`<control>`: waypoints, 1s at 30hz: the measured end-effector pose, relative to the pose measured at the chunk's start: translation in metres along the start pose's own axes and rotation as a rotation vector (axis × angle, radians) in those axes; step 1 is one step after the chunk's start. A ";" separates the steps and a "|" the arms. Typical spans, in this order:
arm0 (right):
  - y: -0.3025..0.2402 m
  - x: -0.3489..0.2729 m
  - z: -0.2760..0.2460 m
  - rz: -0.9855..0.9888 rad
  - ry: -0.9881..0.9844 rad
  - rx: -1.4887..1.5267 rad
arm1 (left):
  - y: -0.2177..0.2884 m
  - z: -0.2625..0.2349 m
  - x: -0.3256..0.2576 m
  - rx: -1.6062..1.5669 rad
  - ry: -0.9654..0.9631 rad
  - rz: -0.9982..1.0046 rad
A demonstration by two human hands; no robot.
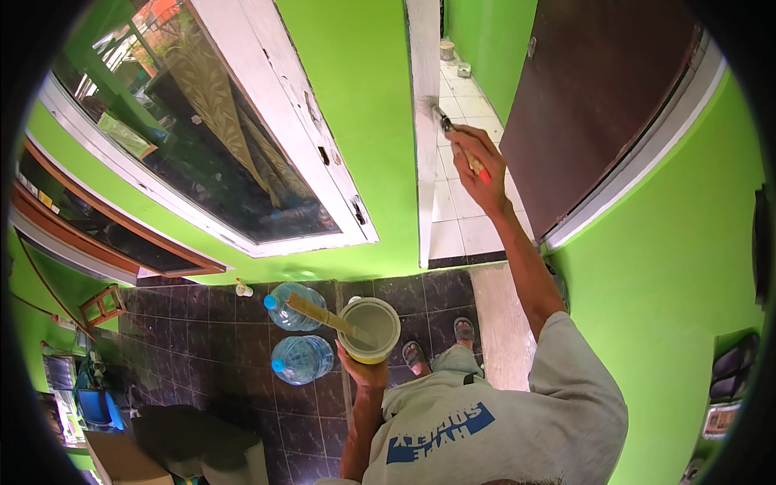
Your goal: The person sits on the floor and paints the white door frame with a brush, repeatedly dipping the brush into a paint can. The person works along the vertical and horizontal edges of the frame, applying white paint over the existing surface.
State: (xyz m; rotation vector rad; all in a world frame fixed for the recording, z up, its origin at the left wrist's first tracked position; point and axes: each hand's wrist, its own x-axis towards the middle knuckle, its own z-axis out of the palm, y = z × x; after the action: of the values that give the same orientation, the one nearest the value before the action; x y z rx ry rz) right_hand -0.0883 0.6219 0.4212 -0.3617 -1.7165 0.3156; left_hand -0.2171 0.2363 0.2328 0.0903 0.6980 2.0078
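Raised to the upper middle, my right hand (482, 168) is closed round the handle of a paintbrush (441, 118). The bristles touch, or nearly touch, a pale doorframe post (425, 162), beside a greyish patch on it. Low in front of my body, my left hand (364, 372) grips an open paint can (396, 327) by its side and underside. Pale paint shows inside the can, and its outside looks yellow near the bottom. A flat wooden stick (319, 314) leans in it, one end in the paint and the other jutting out over the rim to the left.
Two clear plastic water bottles (301, 360) with blue caps stand on the dark tiled floor (218, 331) left of the can. A white-framed window (234, 121) is set in the green wall (360, 105). Beyond the doorway stands a dark brown door (598, 97) over white tiles (453, 210).
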 end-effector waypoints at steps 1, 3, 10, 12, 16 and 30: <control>0.005 0.000 -0.003 0.022 0.006 -0.005 | 0.000 -0.002 0.000 -0.002 0.004 0.001; 0.008 -0.005 -0.008 0.043 0.003 0.007 | 0.000 -0.001 0.000 -0.006 0.023 0.002; 0.014 -0.020 -0.010 0.056 -0.020 -0.030 | 0.001 -0.007 0.000 0.018 0.058 0.001; 0.006 -0.026 -0.011 0.100 -0.035 0.007 | 0.000 -0.008 0.000 0.013 0.055 -0.004; 0.018 -0.029 -0.010 0.056 -0.021 -0.036 | 0.001 -0.001 -0.001 -0.009 0.066 -0.010; 0.013 -0.046 -0.017 0.089 -0.037 -0.025 | -0.003 -0.007 -0.001 0.024 0.095 -0.002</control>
State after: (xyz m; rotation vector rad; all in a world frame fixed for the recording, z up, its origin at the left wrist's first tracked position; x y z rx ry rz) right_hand -0.0634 0.6148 0.3776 -0.4540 -1.7445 0.3678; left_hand -0.2169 0.2339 0.2260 0.0076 0.7820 2.0124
